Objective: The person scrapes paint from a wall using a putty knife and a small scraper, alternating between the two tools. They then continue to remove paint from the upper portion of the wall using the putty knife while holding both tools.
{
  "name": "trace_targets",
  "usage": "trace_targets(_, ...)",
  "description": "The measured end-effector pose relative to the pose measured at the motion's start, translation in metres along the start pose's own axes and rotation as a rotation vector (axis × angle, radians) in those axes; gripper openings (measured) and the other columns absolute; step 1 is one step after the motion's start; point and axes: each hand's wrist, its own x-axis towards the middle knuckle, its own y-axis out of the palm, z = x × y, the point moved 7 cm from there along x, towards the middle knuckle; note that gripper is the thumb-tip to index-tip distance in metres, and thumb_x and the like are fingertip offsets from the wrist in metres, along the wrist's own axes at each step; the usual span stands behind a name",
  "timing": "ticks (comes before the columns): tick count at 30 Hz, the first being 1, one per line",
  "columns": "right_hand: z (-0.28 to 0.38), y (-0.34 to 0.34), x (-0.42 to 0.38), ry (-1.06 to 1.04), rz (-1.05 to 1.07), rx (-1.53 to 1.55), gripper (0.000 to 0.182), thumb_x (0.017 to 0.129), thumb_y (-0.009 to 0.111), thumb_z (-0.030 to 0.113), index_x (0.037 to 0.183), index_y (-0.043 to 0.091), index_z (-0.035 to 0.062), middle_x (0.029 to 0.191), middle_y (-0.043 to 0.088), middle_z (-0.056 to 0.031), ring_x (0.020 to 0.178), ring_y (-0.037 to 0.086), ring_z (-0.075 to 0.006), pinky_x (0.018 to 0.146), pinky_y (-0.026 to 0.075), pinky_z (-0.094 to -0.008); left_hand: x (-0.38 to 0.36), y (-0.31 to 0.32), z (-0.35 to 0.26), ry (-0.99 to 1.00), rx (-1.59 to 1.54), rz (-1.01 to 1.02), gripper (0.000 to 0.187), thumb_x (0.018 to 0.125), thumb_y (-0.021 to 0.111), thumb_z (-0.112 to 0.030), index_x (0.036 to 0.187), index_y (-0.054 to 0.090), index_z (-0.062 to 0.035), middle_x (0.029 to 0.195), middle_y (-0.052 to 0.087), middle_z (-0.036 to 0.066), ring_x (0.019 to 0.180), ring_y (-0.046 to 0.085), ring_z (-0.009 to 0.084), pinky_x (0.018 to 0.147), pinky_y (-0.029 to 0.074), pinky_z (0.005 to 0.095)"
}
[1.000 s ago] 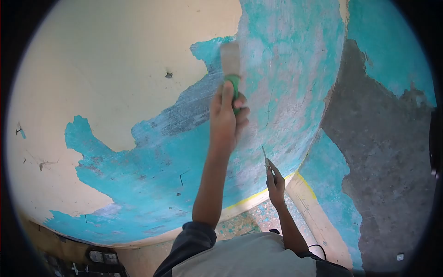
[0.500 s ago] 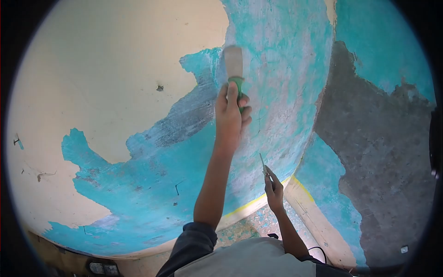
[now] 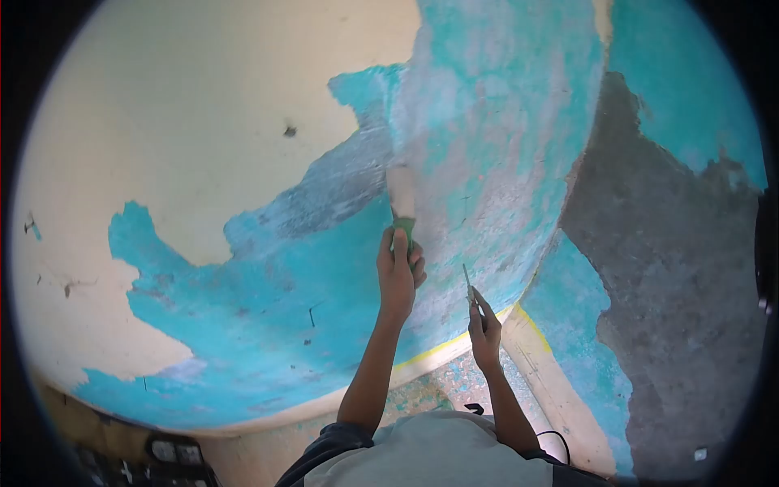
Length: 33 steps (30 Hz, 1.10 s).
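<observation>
Green-handled scraper [image 3: 402, 199] gripped by the fingers of the left hand [image 3: 397, 280], its pale blade pointed up over the wall [image 3: 479, 138], where mottled turquoise and greyish paint is exposed; contact of the blade edge cannot be made out. A slim tool [image 3: 467, 282], seen nearly edge-on, is held upright in the right hand [image 3: 485, 337], lower and to the right, near the wall's foot. Cream paint [image 3: 211, 105] is bounded by a ragged edge at upper left, a small dark hole [image 3: 290, 131] is seen in it, and the adjoining right-hand wall is marked by a broad grey patch [image 3: 682, 252].
</observation>
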Motion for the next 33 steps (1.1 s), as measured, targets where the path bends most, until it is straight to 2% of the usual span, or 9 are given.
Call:
trace_targets(5,-0.018,0.027,0.002,0.037,0.121,0.117,0.043,0.11,0.048,0.02,0.15,0.053,0.0049,0.068,0.038,0.0097,0.054,0.031,-0.0001,0.046,0.024,-0.0202,-0.051,-0.072,0.044,-0.076,0.157,-0.128,0.032,0.112,0.046,-0.039,0.128,0.049,-0.011,0.073,0.043,-0.005,0.05,0.033,0.0014,0.042,0.022,0.0211)
trace_targets(9,-0.023,0.064,-0.006,0.104,0.246,0.287,0.043,0.109,0.04,0.018,0.148,0.053,0.0061,0.08,0.052,0.0043,0.054,0.032,-0.0017,0.047,0.026,-0.021,-0.099,-0.127,0.084,-0.097,0.245,-0.324,0.036,0.112,0.046,-0.032,0.139,0.038,-0.009,0.072,0.048,-0.002,0.049,0.037,0.0041,0.042,0.029,0.0226)
trace_targets(11,-0.017,0.09,-0.017,0.162,0.347,0.274,0.041,0.106,0.04,0.018,0.144,0.05,0.007,0.069,0.039,0.0064,0.052,0.029,-0.003,0.047,0.024,-0.0212,-0.126,-0.146,0.095,-0.143,0.238,-0.372,0.038,0.112,0.047,-0.029,0.141,0.033,-0.0092,0.075,0.05,-0.001,0.055,0.04,0.0058,0.047,0.033,0.0239)
trace_targets(13,-0.027,0.112,-0.029,0.172,0.447,0.267,0.039,0.106,0.04,0.018,0.143,0.047,0.0083,0.069,0.039,0.0056,0.052,0.028,-0.0037,0.048,0.023,-0.022,-0.146,-0.161,0.102,0.028,0.334,-0.439,0.038,0.111,0.049,-0.027,0.14,0.033,-0.0098,0.079,0.05,0.0,0.063,0.043,0.0074,0.054,0.036,0.025)
trace_targets(18,-0.037,0.156,-0.067,0.187,0.732,0.218,0.039,0.105,0.04,0.015,0.144,0.036,0.0102,0.067,0.04,0.0033,0.055,0.028,-0.0058,0.053,0.024,-0.0247,-0.205,-0.18,0.103,-0.033,0.594,-0.58,0.041,0.11,0.051,-0.027,0.142,0.034,-0.0069,0.106,0.06,0.015,0.089,0.056,0.0206,0.078,0.048,0.0372)
trace_targets(21,-0.035,0.176,-0.085,0.164,0.889,0.214,0.038,0.107,0.04,0.011,0.144,0.035,0.0077,0.072,0.049,0.0,0.058,0.034,-0.0071,0.055,0.028,-0.0259,-0.229,-0.186,0.103,0.04,0.478,-0.652,0.039,0.111,0.05,-0.024,0.143,0.033,-0.0076,0.108,0.058,0.015,0.091,0.056,0.0198,0.08,0.048,0.0362)
trace_targets(26,-0.04,0.192,-0.097,0.232,0.984,0.196,0.037,0.107,0.038,0.01,0.144,0.036,0.0083,0.087,0.06,-0.0031,0.059,0.035,-0.0072,0.055,0.03,-0.0253,-0.26,-0.193,0.077,0.062,0.318,-0.872,0.031,0.112,0.047,-0.022,0.136,0.035,-0.0058,0.074,0.044,-0.004,0.06,0.037,0.0033,0.051,0.03,0.0216)
trace_targets(28,-0.046,0.197,-0.097,0.245,0.982,0.196,0.033,0.109,0.039,0.013,0.142,0.042,0.0069,0.098,0.063,-0.0038,0.059,0.035,-0.0061,0.054,0.031,-0.0244,-0.272,-0.201,0.069,0.042,0.339,-0.903,0.031,0.112,0.046,-0.023,0.136,0.037,-0.0058,0.075,0.045,-0.004,0.058,0.037,0.0022,0.049,0.03,0.0212)
trace_targets(33,-0.054,0.21,-0.094,0.169,0.988,0.174,0.033,0.112,0.04,0.021,0.131,0.055,-0.0007,0.092,0.059,-0.002,0.057,0.033,-0.0035,0.051,0.026,-0.0234,-0.296,-0.218,0.041,0.003,0.384,-0.969,0.03,0.113,0.043,-0.03,0.122,0.054,-0.0035,0.071,0.043,-0.006,0.055,0.036,0.0021,0.048,0.032,0.0216)
